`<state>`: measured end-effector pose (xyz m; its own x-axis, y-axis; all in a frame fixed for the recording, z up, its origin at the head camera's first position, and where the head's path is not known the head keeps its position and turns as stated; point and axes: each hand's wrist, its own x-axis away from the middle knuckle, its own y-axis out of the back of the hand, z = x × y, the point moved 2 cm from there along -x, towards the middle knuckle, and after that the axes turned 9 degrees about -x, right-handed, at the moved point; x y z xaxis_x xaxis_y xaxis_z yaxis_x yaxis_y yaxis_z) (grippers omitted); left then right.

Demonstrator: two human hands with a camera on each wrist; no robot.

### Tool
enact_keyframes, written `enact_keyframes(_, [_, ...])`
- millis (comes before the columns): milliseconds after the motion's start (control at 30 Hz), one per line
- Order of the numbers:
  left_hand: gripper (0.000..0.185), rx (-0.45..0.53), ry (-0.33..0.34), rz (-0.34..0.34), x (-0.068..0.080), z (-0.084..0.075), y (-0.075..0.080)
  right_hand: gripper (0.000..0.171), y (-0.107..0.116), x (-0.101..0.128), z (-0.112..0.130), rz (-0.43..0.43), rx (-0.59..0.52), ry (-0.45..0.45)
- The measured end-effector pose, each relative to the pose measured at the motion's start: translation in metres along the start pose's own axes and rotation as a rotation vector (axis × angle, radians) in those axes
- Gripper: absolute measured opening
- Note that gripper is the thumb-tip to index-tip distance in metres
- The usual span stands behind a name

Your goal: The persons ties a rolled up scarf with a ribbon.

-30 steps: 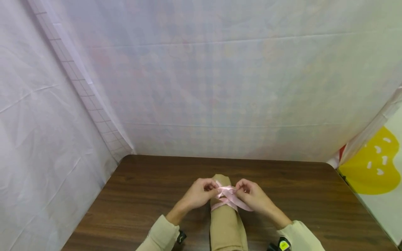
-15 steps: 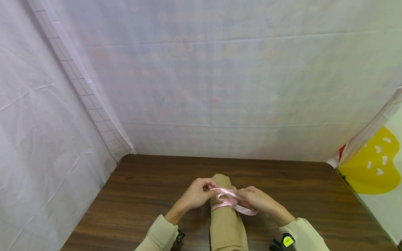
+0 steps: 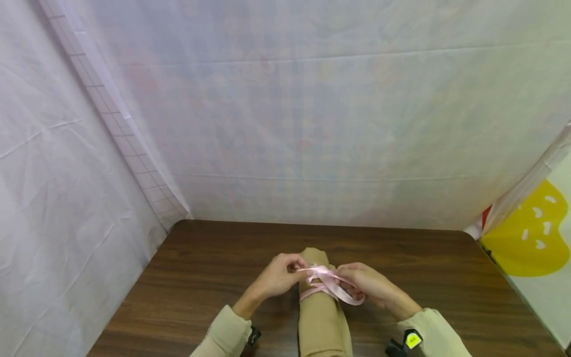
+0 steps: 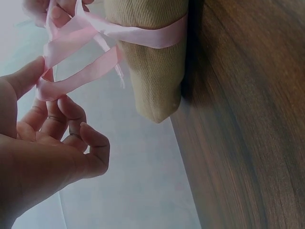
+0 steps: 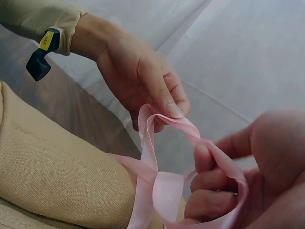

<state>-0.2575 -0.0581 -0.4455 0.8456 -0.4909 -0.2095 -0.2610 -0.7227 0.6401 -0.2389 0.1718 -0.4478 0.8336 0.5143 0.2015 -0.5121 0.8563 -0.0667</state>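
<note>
A dark brown wood-grain table [image 3: 214,277] with a rounded far corner carried the work. Directly on it lay a tan rolled fabric bundle [image 3: 322,317], stretched lengthwise away from the person near the table's middle, with a pale pink satin ribbon [image 3: 327,285] wrapped around its far end.

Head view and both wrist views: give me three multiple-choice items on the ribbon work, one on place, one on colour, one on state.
1. Where does the tan cloth roll lie?
A. on the wooden table
B. on the floor
C. in a box

2. What colour is the ribbon?
A. blue
B. pink
C. green

3. What are the hands doing?
A. resting flat
B. both pinching the ribbon
C. lifting the roll

A: the roll lies on the brown tabletop.
B: the band round the roll is pale pink.
B: the left hand and right hand each hold a ribbon loop.
</note>
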Motion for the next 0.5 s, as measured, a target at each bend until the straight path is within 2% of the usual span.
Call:
enact_keyframes(133, [0.006, -0.007, -0.008, -0.011, -0.0003, 0.0003, 0.0008, 0.017, 0.0012, -0.0011, -0.0009, 0.028, -0.032, 0.045])
enact_keyframes(300, [0.006, -0.012, -0.002, -0.004, 0.0000, 0.0004, 0.0024, 0.007, 0.0024, -0.0010, -0.0008, 0.131, -0.130, 0.115])
enact_keyframes(400, [0.007, -0.014, 0.009, 0.008, 0.0005, 0.0008, 0.0036, 0.008, 0.0032, 0.0005, -0.0004, 0.177, -0.161, 0.124])
enact_keyframes(500, [0.013, -0.033, 0.020, 0.022, 0.0011, 0.0014, 0.0049, 0.014, 0.0044, 0.0028, 0.0003, 0.186, -0.146, 0.111])
